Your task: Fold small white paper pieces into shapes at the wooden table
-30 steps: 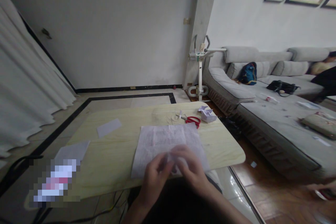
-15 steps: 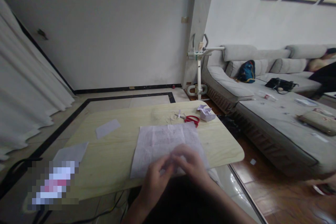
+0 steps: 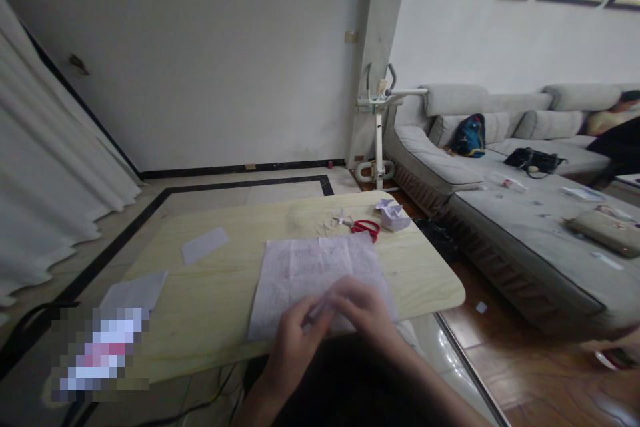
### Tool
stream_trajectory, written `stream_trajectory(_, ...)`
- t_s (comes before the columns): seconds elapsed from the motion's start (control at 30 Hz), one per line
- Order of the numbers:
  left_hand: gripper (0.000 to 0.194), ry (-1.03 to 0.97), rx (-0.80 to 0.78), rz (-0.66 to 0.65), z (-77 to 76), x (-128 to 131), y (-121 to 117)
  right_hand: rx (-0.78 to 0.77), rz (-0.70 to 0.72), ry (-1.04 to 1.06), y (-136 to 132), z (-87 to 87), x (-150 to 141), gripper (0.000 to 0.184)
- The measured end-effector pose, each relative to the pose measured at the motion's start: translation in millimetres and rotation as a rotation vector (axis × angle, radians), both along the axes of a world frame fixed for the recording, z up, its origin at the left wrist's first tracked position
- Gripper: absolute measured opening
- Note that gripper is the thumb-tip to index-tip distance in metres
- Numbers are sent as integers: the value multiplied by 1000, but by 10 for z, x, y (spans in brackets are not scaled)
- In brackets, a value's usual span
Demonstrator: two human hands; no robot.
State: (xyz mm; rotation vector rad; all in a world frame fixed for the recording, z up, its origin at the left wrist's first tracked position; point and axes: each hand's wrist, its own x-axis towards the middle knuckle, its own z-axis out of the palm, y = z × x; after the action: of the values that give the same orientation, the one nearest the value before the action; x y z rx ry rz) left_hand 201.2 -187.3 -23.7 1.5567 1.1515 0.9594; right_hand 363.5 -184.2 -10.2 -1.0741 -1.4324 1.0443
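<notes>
My left hand (image 3: 303, 327) and my right hand (image 3: 360, 307) meet over the near edge of a large creased sheet of printed paper (image 3: 300, 267). Their fingers are closed together around a small pale piece of paper (image 3: 316, 309), of which just a sliver shows; the rest is hidden by the fingers. Beyond the sheet lie red-handled scissors (image 3: 366, 228), with thin pale scraps (image 3: 327, 223) by the blades. A folded paper shape (image 3: 393, 215) stands to the right of the scissors.
The pale wooden table (image 3: 210, 307) also bears a small paper slip (image 3: 205, 245) and a white paper (image 3: 134, 293) at the left, beside a pixelated bright object (image 3: 100, 353). A grey sofa (image 3: 500, 233) with bags and a seated person (image 3: 615, 123) is at the right.
Both hands stay in nearly the same place. The fingers have shifted slightly, and a sliver of pale paper shows more clearly between them.
</notes>
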Motion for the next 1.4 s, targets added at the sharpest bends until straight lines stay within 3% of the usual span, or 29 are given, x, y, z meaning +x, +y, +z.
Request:
stream_trajectory(0.37,29,22,-54,-16,67,15,-26,-61,19,51,0,-18,0,25)
stream_trajectory(0.7,25,93,8,40,-38,36,-6,-89,-6,82,12,-34,-5,23)
stream_trajectory(0.97,19,66,-12,-49,16,9,-17,-127,42,150,-2,-26,-13,24)
stream_trajectory(1.4,22,9,-53,-72,81,-9,-35,-81,67,27,23,-37,44,23)
